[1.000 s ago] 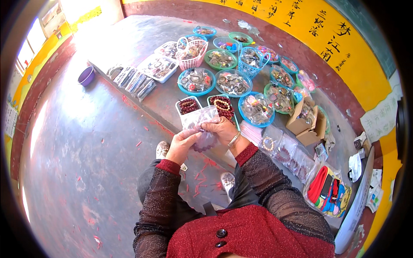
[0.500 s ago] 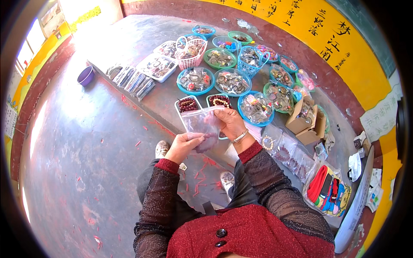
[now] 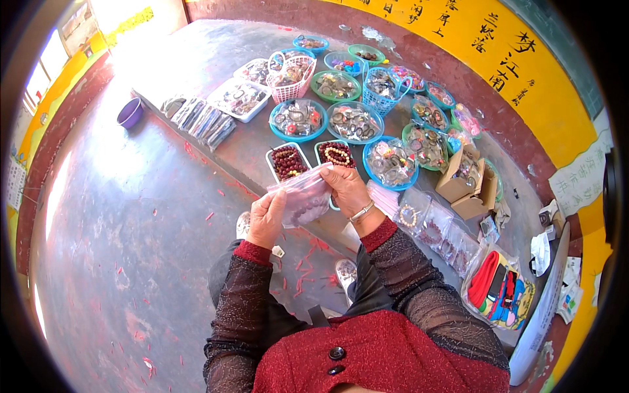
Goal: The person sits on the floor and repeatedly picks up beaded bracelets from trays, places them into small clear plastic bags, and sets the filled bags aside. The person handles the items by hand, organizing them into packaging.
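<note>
In the head view, the left hand [image 3: 265, 219] and the right hand [image 3: 345, 190] hold a clear plastic bag [image 3: 303, 200] between them — fingers of both pinched on its top edge, the bag hanging over the near edge of the low platform [image 3: 246, 147]. Dark beads show inside it. Just beyond, at that edge, sit two small trays of beads [image 3: 312, 158] — round baskets [image 3: 354, 121] of trinkets behind.

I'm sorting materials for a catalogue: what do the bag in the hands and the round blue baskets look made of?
The bag: thin clear plastic film, glossy and crinkled, beads showing through. The round blue baskets: apparently moulded plastic, uniform bright colour, slotted rims. Both hands, left hand and right hand, pinch the bag.
</note>
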A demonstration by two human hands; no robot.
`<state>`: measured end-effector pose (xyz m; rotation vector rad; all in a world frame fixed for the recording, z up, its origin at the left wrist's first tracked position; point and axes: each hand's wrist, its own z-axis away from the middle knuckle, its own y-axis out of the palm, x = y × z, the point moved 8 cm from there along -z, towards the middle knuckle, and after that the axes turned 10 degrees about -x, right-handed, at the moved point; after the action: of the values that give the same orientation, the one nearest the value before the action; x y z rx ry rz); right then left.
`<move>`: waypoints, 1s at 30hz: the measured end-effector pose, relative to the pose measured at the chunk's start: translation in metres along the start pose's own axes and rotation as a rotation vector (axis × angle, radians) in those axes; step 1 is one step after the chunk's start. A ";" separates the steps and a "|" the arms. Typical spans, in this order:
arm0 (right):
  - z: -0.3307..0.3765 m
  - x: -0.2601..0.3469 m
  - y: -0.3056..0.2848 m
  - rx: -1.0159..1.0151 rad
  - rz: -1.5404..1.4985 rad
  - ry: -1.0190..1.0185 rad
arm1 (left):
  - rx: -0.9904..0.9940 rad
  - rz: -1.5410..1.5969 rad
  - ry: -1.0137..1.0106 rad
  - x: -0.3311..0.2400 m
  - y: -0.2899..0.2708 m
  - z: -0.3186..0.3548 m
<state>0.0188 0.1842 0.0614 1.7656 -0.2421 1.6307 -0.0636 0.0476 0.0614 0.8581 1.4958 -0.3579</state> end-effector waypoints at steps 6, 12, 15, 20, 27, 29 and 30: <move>-0.002 -0.007 -0.007 0.053 0.024 0.036 | 0.004 -0.143 0.101 -0.013 -0.002 0.003; -0.005 -0.028 0.014 0.314 -0.074 0.083 | -0.114 0.801 -0.265 -0.006 -0.012 -0.006; 0.003 -0.035 0.025 0.430 -0.064 0.175 | -0.042 0.934 -0.201 -0.013 -0.016 -0.010; 0.012 -0.045 0.034 0.378 -0.107 0.332 | -0.068 0.962 -0.130 -0.005 -0.026 -0.019; 0.024 -0.042 0.004 0.101 -0.101 0.267 | -0.093 0.992 -0.258 0.027 -0.038 -0.027; 0.035 -0.032 -0.014 0.001 -0.085 0.259 | -0.087 0.859 -0.289 0.037 -0.035 -0.027; 0.041 -0.026 -0.025 -0.050 -0.088 0.255 | -0.119 0.842 -0.307 0.042 -0.037 -0.027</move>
<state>0.0612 0.1692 0.0299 1.4916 -0.0849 1.7491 -0.1042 0.0538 0.0149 1.1873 0.7652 0.2183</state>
